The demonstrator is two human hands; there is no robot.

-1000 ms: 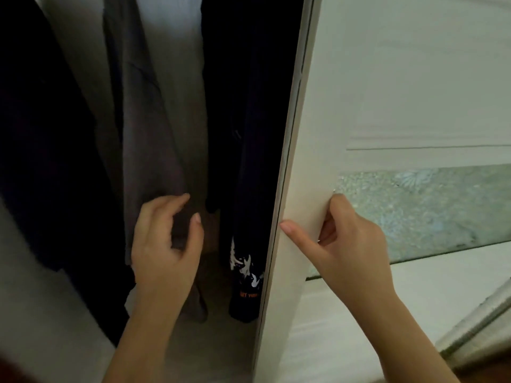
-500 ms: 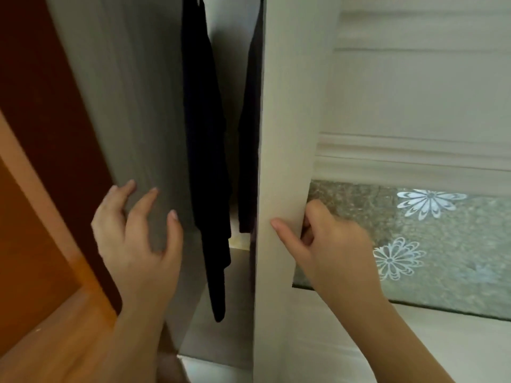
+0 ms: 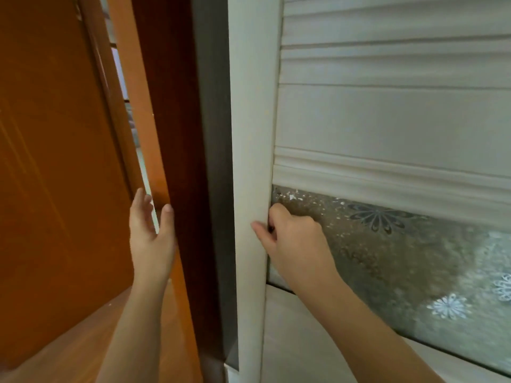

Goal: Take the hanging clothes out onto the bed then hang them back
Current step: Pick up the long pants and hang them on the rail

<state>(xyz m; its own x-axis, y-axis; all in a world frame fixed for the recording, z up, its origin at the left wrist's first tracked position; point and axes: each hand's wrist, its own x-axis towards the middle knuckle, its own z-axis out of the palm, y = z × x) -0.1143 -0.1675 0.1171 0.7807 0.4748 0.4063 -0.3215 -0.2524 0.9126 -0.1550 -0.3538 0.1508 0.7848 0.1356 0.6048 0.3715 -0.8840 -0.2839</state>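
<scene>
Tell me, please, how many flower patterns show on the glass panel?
3: a dark flower at the top of the glass panel, a white flower lower right, and a partial flower cut by the right edge. More may lie off-frame.

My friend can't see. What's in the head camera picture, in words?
A right hand grips the edge of a white wardrobe door with flowery frosted glass. The left hand is open near a dark wooden frame.
</scene>
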